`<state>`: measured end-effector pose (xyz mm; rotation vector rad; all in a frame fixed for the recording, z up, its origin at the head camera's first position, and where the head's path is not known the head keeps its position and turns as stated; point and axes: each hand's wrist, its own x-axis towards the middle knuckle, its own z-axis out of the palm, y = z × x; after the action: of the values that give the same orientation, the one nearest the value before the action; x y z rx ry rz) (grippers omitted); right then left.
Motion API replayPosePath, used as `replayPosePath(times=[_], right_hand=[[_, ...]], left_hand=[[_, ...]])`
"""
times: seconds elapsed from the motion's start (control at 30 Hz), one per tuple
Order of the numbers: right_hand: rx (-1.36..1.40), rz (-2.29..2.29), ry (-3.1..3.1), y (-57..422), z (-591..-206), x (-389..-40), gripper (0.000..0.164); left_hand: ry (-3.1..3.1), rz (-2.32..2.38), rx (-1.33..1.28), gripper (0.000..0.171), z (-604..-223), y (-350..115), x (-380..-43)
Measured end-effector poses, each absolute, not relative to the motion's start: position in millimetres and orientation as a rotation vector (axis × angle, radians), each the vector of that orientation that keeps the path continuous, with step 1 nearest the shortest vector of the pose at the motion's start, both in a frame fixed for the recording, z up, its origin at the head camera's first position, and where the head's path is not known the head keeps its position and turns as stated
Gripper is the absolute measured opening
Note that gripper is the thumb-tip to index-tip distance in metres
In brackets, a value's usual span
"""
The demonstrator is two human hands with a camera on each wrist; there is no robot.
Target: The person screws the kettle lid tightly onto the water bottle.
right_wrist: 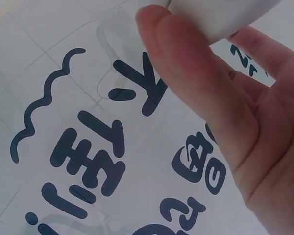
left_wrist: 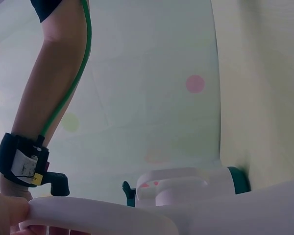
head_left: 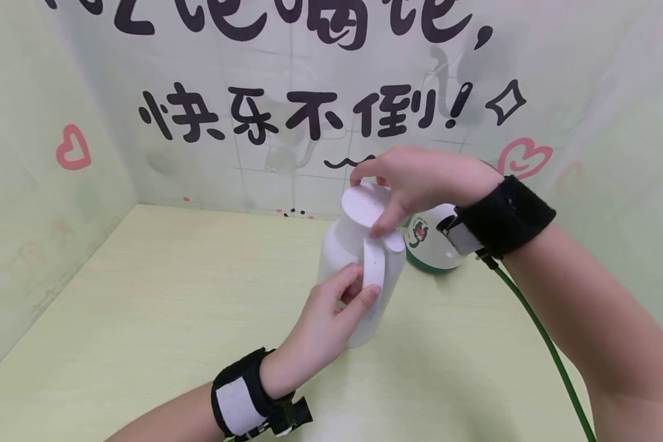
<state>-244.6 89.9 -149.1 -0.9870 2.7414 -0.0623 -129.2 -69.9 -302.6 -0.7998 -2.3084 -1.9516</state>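
Observation:
A white jug with a round lid and a side handle is at the middle of the head view, tilted. My left hand grips the handle, its thumb along the outer side and its fingers curled through the loop. From above, my right hand holds the lid between thumb and fingers, the thumb near the top of the handle. The right wrist view shows the right thumb against the lid's white edge. In the left wrist view, the handle crosses the bottom.
Behind the jug to the right stands a white container with a green base and a printed picture, partly hidden by the right wrist. Pale printed sheets with dark lettering enclose the light wooden table. A green cable runs along the right forearm.

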Motion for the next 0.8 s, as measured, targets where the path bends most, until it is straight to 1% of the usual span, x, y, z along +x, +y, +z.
replayPosePath(times=[0.47,0.8], right_hand=[[-0.957,-0.054,2.755,87.0,-146.5,-242.3,0.061],[-0.933,-0.050,2.761,86.4,-147.8,-239.5,0.062]], left_hand=[[-2.285,-1.933,-0.809,0.010,-301.6,-71.2,-129.3],[-2.281,-1.934,-0.807,0.008,-304.0,-70.5,-129.0]])
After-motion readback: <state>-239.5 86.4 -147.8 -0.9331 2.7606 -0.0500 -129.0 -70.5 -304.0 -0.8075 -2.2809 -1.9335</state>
